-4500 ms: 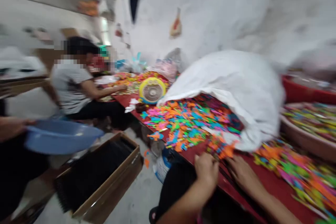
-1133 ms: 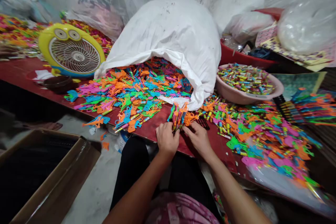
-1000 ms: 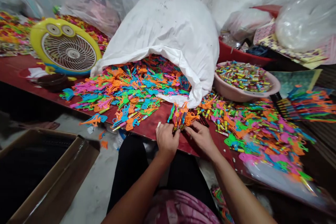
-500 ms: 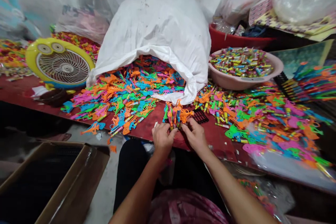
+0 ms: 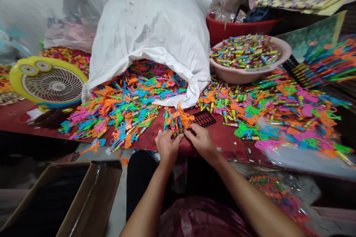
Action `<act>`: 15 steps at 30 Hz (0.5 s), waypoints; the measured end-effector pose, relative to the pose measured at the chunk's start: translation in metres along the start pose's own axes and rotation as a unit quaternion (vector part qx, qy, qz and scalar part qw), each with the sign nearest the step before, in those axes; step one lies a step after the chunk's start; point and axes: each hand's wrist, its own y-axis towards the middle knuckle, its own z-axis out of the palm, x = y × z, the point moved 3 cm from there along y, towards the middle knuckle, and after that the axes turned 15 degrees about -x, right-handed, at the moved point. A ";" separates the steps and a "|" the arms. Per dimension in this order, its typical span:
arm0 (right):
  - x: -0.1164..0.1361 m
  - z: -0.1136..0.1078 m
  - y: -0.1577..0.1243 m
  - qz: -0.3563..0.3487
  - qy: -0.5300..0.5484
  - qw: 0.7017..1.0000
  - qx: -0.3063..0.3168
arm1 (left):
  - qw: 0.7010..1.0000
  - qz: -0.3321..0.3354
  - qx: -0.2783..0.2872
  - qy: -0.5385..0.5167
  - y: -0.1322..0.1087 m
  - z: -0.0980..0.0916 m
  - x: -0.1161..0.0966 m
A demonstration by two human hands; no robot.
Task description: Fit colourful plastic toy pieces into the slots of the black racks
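The left hand (image 5: pixel 168 146) and right hand (image 5: pixel 201 142), both partly curled, grip the base of a roughly upright cluster of multicoloured plastic sticks (image 5: pixel 178 121) on the red desk (image 5: pixel 229 140), beside a black plastic grid (image 5: pixel 205 118).

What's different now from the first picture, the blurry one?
Mostly the view moved: it turned to the right, so the other person and blue tub are out of sight, and the pink bowl shows whole. I can't see anything clearly taken or let go. The left hand and right hand are still at a bunch of colourful pieces. The white sack and yellow fan look unmoved on the red table.
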 end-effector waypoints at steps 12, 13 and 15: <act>-0.006 0.010 -0.002 0.077 0.109 0.990 -0.040 | 0.999 -0.003 0.034 -0.001 0.004 -0.004 -0.005; -0.004 0.010 -0.002 0.091 0.112 0.988 -0.045 | 0.999 -0.005 0.039 -0.002 0.004 -0.004 -0.005; 0.002 0.007 -0.002 0.100 0.091 0.989 -0.062 | 0.999 -0.004 0.043 -0.002 0.005 -0.005 -0.005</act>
